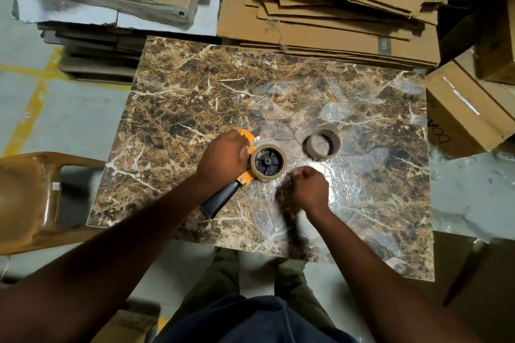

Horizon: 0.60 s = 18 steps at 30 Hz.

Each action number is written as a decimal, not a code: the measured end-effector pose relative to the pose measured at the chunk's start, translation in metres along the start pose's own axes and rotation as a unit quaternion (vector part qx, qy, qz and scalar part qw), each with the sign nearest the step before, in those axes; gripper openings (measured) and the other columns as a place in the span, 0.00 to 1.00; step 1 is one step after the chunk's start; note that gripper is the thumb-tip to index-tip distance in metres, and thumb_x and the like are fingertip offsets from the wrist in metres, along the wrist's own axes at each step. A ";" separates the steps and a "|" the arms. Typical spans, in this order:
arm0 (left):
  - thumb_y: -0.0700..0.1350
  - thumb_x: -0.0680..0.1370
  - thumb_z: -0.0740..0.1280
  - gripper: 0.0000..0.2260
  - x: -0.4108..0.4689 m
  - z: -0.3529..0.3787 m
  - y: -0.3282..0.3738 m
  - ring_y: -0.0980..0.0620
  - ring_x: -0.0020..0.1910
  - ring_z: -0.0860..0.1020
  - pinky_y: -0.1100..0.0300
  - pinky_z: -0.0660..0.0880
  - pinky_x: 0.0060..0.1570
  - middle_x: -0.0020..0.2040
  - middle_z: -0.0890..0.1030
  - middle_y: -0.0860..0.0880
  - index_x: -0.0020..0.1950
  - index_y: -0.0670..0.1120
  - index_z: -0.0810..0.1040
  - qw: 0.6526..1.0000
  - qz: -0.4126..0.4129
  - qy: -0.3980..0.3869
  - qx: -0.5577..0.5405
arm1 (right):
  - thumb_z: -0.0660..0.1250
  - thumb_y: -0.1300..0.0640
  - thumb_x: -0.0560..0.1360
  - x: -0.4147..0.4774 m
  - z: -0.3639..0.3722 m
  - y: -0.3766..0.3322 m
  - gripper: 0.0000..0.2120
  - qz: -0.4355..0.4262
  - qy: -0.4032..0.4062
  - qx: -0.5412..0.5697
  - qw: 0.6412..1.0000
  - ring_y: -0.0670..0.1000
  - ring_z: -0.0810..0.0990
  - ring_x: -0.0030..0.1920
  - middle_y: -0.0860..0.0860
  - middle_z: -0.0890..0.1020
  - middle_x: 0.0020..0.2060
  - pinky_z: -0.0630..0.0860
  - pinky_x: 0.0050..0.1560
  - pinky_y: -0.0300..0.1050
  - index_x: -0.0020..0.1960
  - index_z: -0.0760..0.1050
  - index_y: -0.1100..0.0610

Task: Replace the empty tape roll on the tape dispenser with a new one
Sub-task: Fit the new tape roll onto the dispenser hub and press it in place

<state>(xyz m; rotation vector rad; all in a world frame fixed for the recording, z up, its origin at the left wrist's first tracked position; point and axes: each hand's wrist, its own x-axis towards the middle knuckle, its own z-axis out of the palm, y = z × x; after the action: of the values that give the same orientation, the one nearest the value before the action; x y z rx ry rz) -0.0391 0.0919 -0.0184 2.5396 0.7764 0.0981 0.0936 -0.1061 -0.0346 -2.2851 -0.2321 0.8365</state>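
Observation:
An orange tape dispenser [245, 177] with a black handle lies on the brown marble-patterned table [178, 97]. A roll of clear tape [268, 161] sits on its black hub. My left hand [224, 157] presses down on the dispenser's orange frame, left of the roll. My right hand [309, 189] is a closed fist just right of and below the roll; it is motion-blurred, and I cannot tell whether it pinches a strip of tape. An empty brown cardboard core [322, 144] stands on the table to the right of the dispenser.
Flattened cardboard sheets [334, 8] are stacked behind the table. Taped cardboard boxes [459, 108] stand at the right. A brown plastic chair [30, 198] is at the left. Crinkled clear film [345, 184] lies on the table by my right hand.

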 end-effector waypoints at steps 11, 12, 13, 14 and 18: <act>0.56 0.77 0.65 0.18 -0.043 0.028 0.022 0.44 0.74 0.68 0.42 0.63 0.75 0.73 0.76 0.46 0.59 0.47 0.84 0.988 -0.014 -0.056 0.140 | 0.64 0.65 0.81 0.020 -0.007 -0.012 0.12 -0.111 -0.066 -0.058 0.990 0.48 0.81 0.41 0.51 0.88 0.47 0.71 0.42 0.39 0.54 0.85 0.57; 0.56 0.77 0.64 0.19 -0.043 0.028 0.023 0.44 0.75 0.68 0.42 0.62 0.76 0.74 0.76 0.46 0.62 0.47 0.82 0.987 -0.014 -0.058 0.147 | 0.63 0.66 0.80 0.019 -0.006 -0.007 0.12 -0.091 -0.069 -0.037 0.993 0.46 0.81 0.39 0.50 0.87 0.43 0.72 0.42 0.39 0.50 0.85 0.58; 0.55 0.77 0.64 0.20 -0.043 0.027 0.025 0.43 0.75 0.68 0.42 0.61 0.77 0.74 0.76 0.45 0.64 0.46 0.81 0.987 -0.017 -0.059 0.152 | 0.62 0.68 0.80 0.018 -0.004 -0.004 0.12 -0.069 -0.078 -0.010 0.995 0.43 0.81 0.38 0.49 0.87 0.40 0.72 0.43 0.39 0.46 0.84 0.59; 0.54 0.77 0.64 0.20 -0.043 0.026 0.027 0.43 0.75 0.69 0.42 0.61 0.78 0.73 0.77 0.45 0.65 0.46 0.80 0.986 -0.022 -0.055 0.154 | 0.62 0.69 0.79 0.018 -0.004 0.000 0.14 -0.048 -0.088 0.005 0.995 0.42 0.83 0.39 0.48 0.87 0.39 0.74 0.45 0.40 0.44 0.84 0.58; 0.49 0.77 0.67 0.14 -0.046 0.021 0.031 0.42 0.68 0.74 0.41 0.68 0.73 0.63 0.82 0.44 0.59 0.44 0.81 0.990 -0.037 -0.019 0.135 | 0.64 0.65 0.78 0.020 -0.004 0.000 0.13 -0.049 -0.078 0.005 0.996 0.51 0.85 0.45 0.48 0.88 0.43 0.79 0.50 0.42 0.48 0.85 0.53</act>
<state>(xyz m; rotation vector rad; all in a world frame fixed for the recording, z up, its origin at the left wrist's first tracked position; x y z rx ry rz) -0.0578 0.0353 -0.0192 2.7519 0.9225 -0.0854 0.1121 -0.1007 -0.0424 -2.1811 -0.4061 0.9635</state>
